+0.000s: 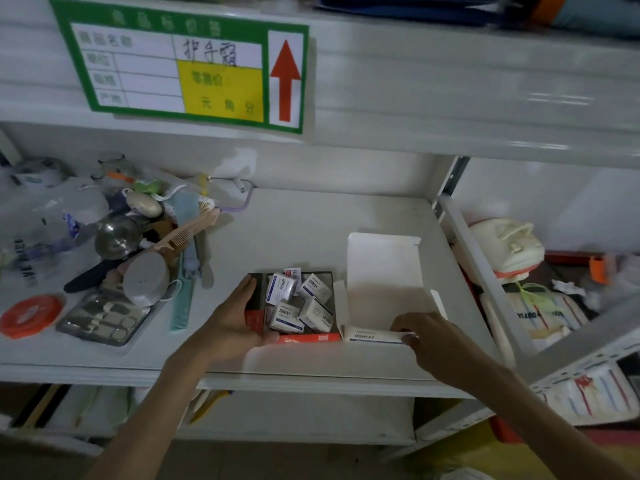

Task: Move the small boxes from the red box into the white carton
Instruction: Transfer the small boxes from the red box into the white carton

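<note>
A red box (304,338) with a dark inside sits on the white shelf near its front edge. Several small white boxes (299,303) with blue print lie jumbled in it. My left hand (235,317) grips the red box's left wall. Right beside the red box stands the white carton (384,271), its lid flap raised at the back and its inside bare. My right hand (420,332) holds the carton's front wall at the near right corner.
A heap of combs, brushes, a metal ladle and a manicure set (104,318) fills the shelf's left side, with an orange round lid (31,315) at the far left. A green price sign (183,64) hangs on the upper shelf. Packaged goods lie in the right bay (533,306).
</note>
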Available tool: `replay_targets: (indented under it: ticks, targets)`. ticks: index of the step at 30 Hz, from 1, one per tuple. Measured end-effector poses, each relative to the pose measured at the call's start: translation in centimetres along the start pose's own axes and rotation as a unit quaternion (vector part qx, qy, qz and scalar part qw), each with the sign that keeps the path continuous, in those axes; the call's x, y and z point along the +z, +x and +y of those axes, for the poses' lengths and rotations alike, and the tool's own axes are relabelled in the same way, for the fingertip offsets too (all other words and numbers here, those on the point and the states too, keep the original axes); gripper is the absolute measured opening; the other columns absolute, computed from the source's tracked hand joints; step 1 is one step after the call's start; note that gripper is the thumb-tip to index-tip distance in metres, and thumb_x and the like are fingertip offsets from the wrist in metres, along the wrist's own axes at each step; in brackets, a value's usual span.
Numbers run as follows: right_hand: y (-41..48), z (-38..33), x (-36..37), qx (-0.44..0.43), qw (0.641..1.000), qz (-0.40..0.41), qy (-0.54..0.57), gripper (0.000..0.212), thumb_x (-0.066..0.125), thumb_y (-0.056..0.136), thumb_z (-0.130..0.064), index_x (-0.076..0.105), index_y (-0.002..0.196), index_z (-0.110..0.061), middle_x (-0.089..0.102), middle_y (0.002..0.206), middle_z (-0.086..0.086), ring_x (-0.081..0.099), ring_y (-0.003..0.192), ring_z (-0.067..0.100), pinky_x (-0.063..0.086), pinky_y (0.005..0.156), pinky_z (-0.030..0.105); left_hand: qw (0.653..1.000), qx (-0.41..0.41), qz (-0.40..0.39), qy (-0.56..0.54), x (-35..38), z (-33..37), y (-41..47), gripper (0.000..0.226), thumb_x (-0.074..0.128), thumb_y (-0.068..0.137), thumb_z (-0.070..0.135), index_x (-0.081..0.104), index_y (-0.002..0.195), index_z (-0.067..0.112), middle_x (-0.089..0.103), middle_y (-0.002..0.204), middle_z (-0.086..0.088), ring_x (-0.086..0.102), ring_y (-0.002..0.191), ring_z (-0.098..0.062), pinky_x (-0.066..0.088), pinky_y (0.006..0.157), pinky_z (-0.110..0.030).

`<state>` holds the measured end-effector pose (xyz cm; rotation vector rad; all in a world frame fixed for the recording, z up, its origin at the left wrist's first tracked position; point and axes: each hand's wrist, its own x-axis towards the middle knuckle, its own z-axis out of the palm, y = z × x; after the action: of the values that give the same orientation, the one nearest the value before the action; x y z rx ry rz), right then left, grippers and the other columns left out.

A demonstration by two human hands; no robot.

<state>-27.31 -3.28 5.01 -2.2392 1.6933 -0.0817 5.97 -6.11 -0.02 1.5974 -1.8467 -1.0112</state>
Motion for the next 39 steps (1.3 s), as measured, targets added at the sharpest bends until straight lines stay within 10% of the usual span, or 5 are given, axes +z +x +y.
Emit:
replay_targets:
  ticks: [8, 18, 27, 39]
  targets:
    - [-1.1, -1.0, -0.5, 0.006, 0.999, -0.022, -0.026, 0.026, 0.065, 0.088, -0.024, 0.060, 0.113, -0.025, 0.065, 0.117, -0.006, 0.059, 0.098, 0.010, 0.048, 0.085, 0.021, 0.999, -0.033, -0.003, 0.001, -0.1, -0.8, 0.4, 0.116, 0.088, 0.063, 0.034, 0.015, 0.153, 0.028, 0.027, 0.154, 0.017, 0.035, 0.138, -0.007, 0.029, 0.117, -0.035]
    - [2.0, -8.1, -2.2, -0.067, 0.990, 0.128, -0.002, 0.027, 0.065, 0.084, -0.038, 0.059, 0.107, -0.025, 0.064, 0.109, -0.008, 0.057, 0.102, 0.014, 0.042, 0.084, 0.025, 0.996, -0.069, -0.030, 0.047, -1.5, -0.3, 0.7, 0.115, 0.085, 0.067, 0.037, 0.010, 0.154, 0.026, 0.021, 0.161, 0.005, 0.035, 0.141, -0.016, 0.030, 0.117, -0.038]
    - [7.1, -11.9, 1.4, -0.097, 0.988, 0.058, -0.108, 0.031, 0.058, 0.085, -0.034, 0.059, 0.104, -0.009, 0.065, 0.115, 0.010, 0.052, 0.115, 0.029, 0.030, 0.102, 0.035, 0.989, 0.075, 0.100, 0.073, -1.2, 2.0, -0.8, 0.057, 0.082, 0.064, 0.043, 0.056, 0.113, 0.031, 0.056, 0.114, 0.010, 0.050, 0.107, -0.003, 0.043, 0.090, -0.017]
    - [7.9, -12.3, 0.4, -0.065, 0.990, 0.079, 0.098, 0.023, 0.072, 0.068, -0.031, 0.066, 0.088, -0.021, 0.073, 0.097, -0.002, 0.065, 0.079, 0.017, 0.046, 0.066, 0.023, 0.990, 0.031, -0.021, 0.134, -0.9, 2.7, 0.9, 0.044, 0.082, 0.071, 0.031, 0.063, 0.110, 0.032, 0.051, 0.100, 0.016, 0.053, 0.099, -0.005, 0.042, 0.075, -0.007]
